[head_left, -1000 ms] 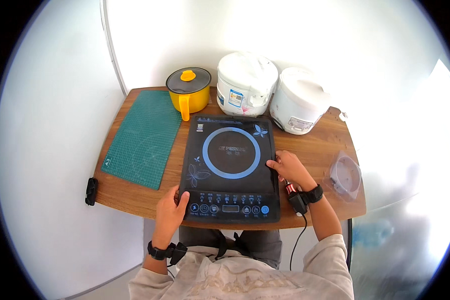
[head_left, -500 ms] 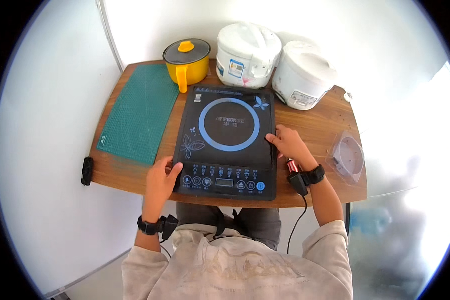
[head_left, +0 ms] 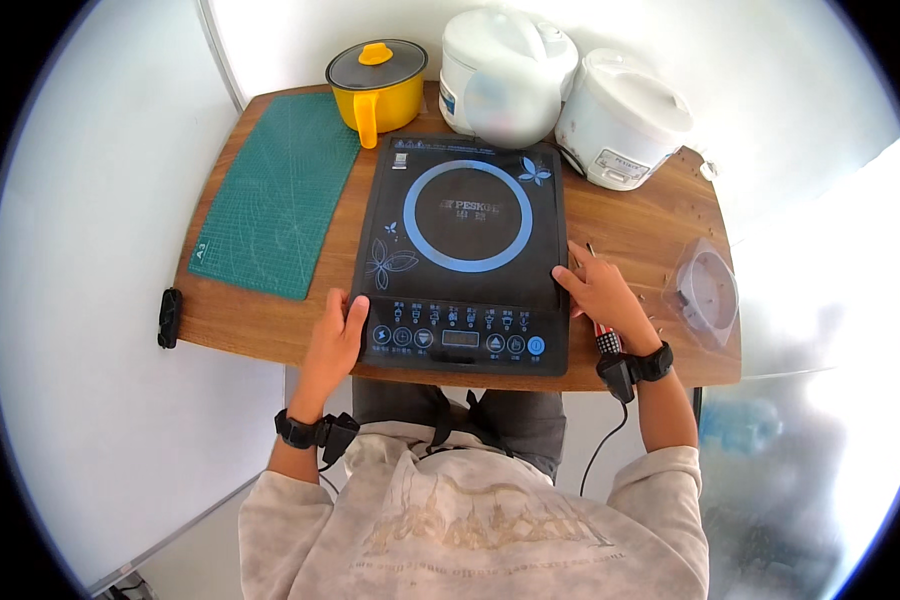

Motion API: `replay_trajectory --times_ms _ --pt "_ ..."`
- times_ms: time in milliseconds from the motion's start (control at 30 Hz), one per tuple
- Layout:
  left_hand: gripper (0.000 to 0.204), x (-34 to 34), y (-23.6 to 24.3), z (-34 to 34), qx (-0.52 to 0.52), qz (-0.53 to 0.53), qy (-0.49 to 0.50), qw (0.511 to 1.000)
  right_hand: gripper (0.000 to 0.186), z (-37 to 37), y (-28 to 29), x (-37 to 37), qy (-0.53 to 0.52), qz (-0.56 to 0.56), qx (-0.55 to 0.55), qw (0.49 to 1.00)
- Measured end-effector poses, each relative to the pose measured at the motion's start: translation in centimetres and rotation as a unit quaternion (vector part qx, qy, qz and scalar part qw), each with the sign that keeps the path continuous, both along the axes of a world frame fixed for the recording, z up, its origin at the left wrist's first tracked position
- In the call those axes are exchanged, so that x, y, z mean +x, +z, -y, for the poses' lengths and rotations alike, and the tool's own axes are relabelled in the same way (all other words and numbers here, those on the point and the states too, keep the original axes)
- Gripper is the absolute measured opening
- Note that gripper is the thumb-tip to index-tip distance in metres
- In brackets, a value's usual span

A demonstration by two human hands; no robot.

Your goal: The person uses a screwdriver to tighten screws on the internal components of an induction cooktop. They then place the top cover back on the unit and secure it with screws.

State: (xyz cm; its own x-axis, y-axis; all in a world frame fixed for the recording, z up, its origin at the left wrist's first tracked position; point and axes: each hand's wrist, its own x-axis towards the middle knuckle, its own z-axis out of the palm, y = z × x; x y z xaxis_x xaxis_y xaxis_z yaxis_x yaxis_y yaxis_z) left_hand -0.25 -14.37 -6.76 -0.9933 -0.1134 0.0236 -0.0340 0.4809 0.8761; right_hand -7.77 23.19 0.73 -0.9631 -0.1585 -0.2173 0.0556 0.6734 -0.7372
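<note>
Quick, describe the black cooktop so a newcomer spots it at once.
On the brown wooden table, between the left hand and right hand, is a black rectangular cooktop. Unlike the green rectangular mat to its left, it bears a large blue ring.

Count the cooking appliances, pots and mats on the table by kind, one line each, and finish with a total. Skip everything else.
White rice cookers: 2
Black cooktop: 1
Yellow lidded pot: 1
Green cutting mat: 1
Total: 5
</note>
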Motion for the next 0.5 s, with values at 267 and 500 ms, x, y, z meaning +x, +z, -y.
replay_trajectory --times_ms 267,500 --pt "0.044 -0.6 0.2 0.6 -0.001 0.028 -0.023 0.999 0.045 -1.0 -1.5 -0.7 -0.02 0.066 -0.142 0.988" --pt "0.043 -0.3 -0.1 0.9 -0.071 0.025 -0.022 0.997 0.041 -0.9 -2.5 0.1 -0.043 0.047 -0.126 0.99"
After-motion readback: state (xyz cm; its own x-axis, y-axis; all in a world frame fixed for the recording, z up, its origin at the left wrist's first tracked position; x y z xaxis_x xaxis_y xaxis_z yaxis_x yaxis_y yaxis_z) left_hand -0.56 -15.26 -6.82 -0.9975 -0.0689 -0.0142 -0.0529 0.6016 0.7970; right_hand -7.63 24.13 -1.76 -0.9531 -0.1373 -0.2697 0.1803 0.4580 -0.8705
